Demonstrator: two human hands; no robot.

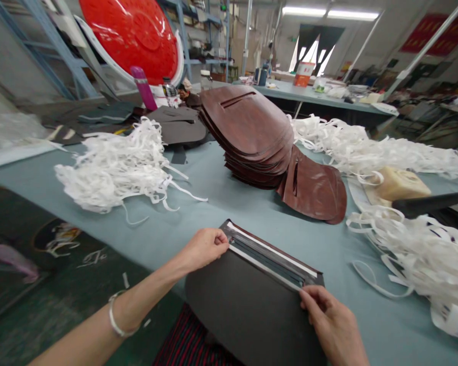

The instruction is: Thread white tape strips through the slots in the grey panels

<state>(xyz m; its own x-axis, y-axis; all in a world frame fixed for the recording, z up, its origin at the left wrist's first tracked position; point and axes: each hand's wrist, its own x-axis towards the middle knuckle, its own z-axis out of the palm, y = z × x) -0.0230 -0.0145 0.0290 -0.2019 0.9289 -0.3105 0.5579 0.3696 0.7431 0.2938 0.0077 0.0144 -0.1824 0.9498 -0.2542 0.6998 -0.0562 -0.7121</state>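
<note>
A dark grey panel point(248, 310) with a long slot point(267, 258) lies at the near edge of the blue-green counter point(179, 223). The person's left hand point(205, 248) has its fingers closed on 1 end of the narrow white strip point(265, 268) along the slot's near side; the right hand point(333, 320) pinches the other end between thumb and forefinger. Beyond, stacked brown leather-like pieces point(252, 127) sit between piles of white ribbon point(116, 168).

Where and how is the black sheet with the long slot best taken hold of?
Probably pinch the black sheet beside both ends of its slot, one hand from each side, where the left hand and right hand are. The slot is long, so its middle may bend; the near part reaches past the table edge, with less support.
</note>
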